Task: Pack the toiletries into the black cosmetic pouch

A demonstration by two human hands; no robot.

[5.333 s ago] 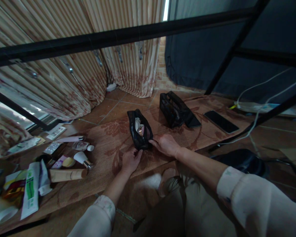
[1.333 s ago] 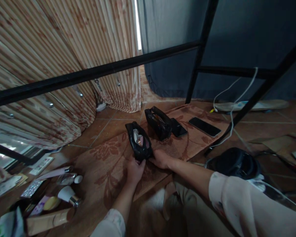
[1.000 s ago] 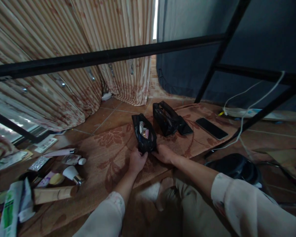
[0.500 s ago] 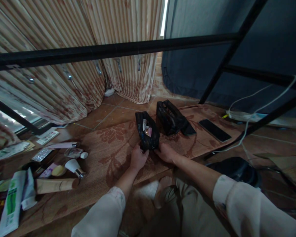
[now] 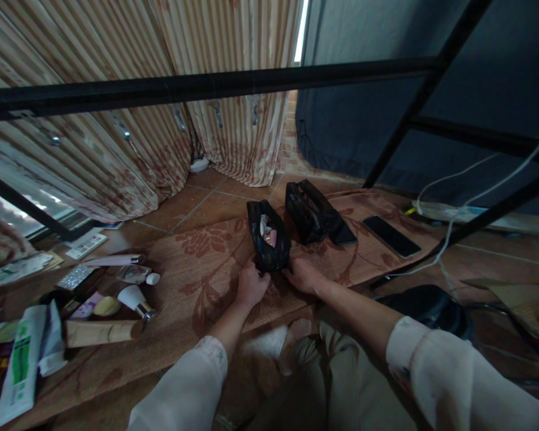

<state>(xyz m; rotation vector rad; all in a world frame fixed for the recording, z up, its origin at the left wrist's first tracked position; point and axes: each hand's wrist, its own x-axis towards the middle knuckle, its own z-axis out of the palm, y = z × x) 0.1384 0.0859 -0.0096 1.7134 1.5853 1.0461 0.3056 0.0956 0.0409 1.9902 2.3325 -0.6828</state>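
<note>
A small black pouch (image 5: 273, 258) stands on the patterned cloth in front of me, its top gaping. Inside it show a pink item (image 5: 271, 237) and some whitish ones too small to name. My left hand (image 5: 253, 282) grips the pouch's near left corner, fingers closed and partly hidden. At the near right corner, my right hand (image 5: 303, 276) pinches the pouch with its fingertips. A second black pouch (image 5: 309, 215) sits just behind to the right, also gaping, with nobody touching it.
A phone (image 5: 390, 236) lies right on the cloth (image 5: 197, 263). Cosmetics spread at left, including a white-headed brush (image 5: 135, 300), a beige tube (image 5: 103, 333) and a white-green tube (image 5: 21, 365). A black metal bar (image 5: 206, 87) crosses ahead. A white cable (image 5: 453, 209) hangs at right.
Almost nothing differs. Both hands stay on the near corners of the pouch, and the view has shifted very slightly.
</note>
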